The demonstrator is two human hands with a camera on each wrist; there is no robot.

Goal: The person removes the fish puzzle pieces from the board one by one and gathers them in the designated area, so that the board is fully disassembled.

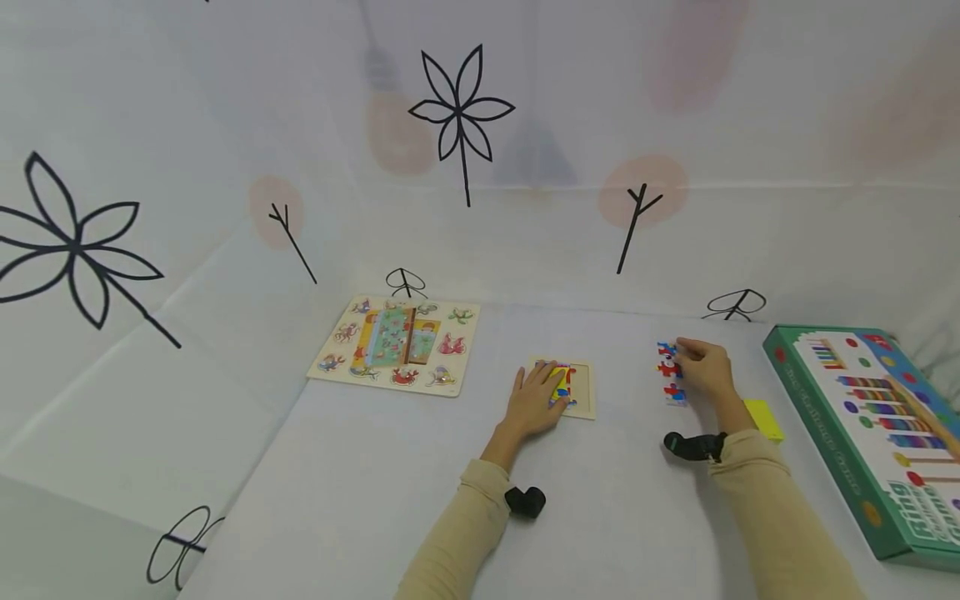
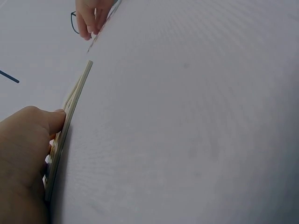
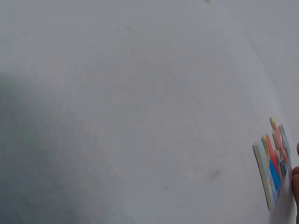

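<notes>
My left hand (image 1: pixel 536 402) lies with spread fingers over a small wooden puzzle tray (image 1: pixel 584 392), covering its left part. Yellow, red and blue jigsaw pieces (image 1: pixel 567 385) show inside the frame beside the fingers. In the left wrist view the thumb rests at the edge of the tray (image 2: pixel 70 112). Further right, my right hand (image 1: pixel 705 367) has its bent fingertips at the upper right edge of a strip of red, white and blue jigsaw pieces (image 1: pixel 670 372) on the table. The right wrist view shows these pieces (image 3: pixel 271 170) edge-on, with fingertips just beside them.
A larger wooden animal puzzle board (image 1: pixel 390 382) lies at the back left, with flat pictured pieces stacked on it. By the right wrist is a yellow block (image 1: pixel 763 419). A green toy box (image 1: pixel 832 450) stands at the right. A white printed cloth (image 1: pixel 540 242) rises behind.
</notes>
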